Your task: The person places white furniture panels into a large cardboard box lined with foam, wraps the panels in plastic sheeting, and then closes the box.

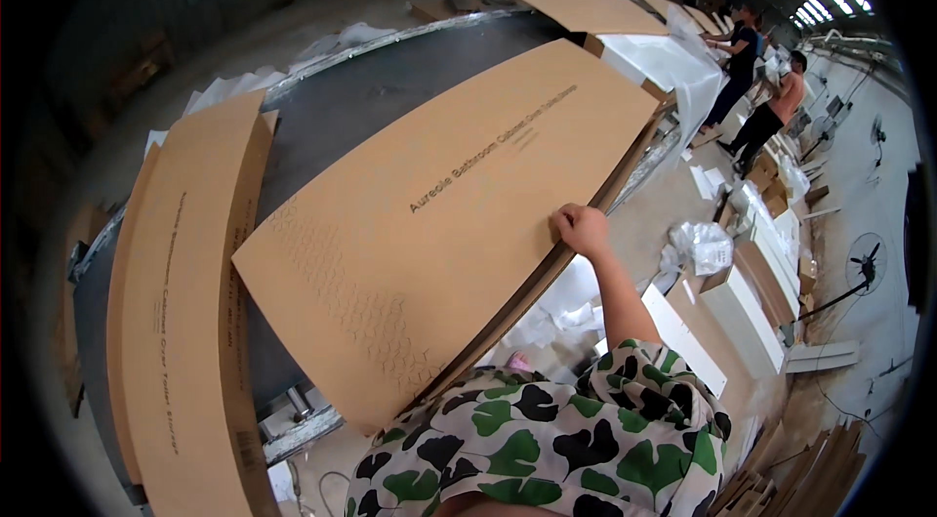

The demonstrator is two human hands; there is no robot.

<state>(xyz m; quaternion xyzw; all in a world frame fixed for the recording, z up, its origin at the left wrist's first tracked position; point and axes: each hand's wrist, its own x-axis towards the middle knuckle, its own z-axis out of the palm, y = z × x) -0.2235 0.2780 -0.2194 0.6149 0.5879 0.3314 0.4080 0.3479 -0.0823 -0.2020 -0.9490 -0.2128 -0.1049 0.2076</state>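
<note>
right hand [582,228], centre right of frame, is closed in a grip on the lower-right edge of the large flat brown cardboard carton [449,214]. the carton spreads up and left from the hand; its long axis runs lower left to upper right. left hand out of view.

Flat Cartons on the Conveyor, Workers Beyond

A large flat carton [449,224] lies across the conveyor [361,97], its right edge overhanging; the right hand [583,229] rests on that edge. To the left, a second flat carton [185,322] lies along the conveyor. Behind, a third carton [590,11] sits farther up. On the floor to the right lie white panels [747,317] and a plastic bag [705,246]. Two people [756,92] stand far right, behind them
</note>
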